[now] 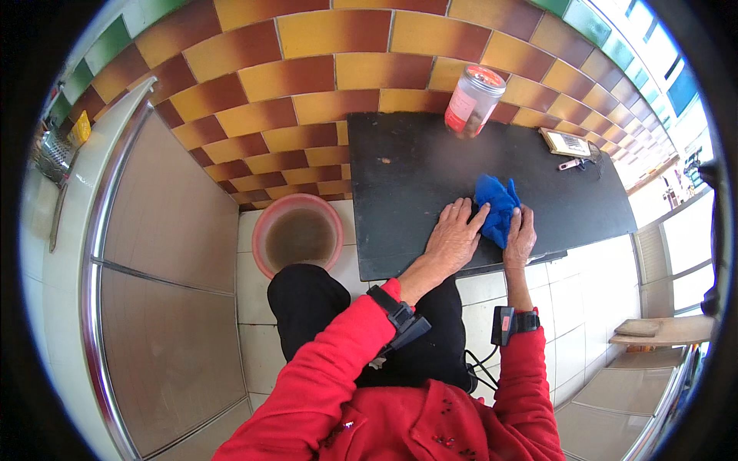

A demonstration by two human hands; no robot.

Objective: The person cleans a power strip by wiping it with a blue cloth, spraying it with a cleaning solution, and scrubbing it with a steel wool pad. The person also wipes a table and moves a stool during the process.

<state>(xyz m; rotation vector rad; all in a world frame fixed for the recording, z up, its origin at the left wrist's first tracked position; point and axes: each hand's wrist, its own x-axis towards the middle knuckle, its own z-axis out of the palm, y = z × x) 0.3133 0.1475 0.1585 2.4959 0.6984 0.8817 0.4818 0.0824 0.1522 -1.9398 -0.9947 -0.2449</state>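
The place looked like a home kitchen. A metal grater stood on a white worktop over beige cabinet doors, near glazed wall tiles.

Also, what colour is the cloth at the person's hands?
Plain bright blue cloth; it shows in the head view, the only one.

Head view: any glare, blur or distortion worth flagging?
Head view: fisheye bends the yellow-and-brown tiled wall, corners go black. Head view: white tiled floor washes out at right; a hazy pale patch sits on the flat black tabletop, cause unclear. Head view: crumpled blue cloth shows no obvious motion blur.
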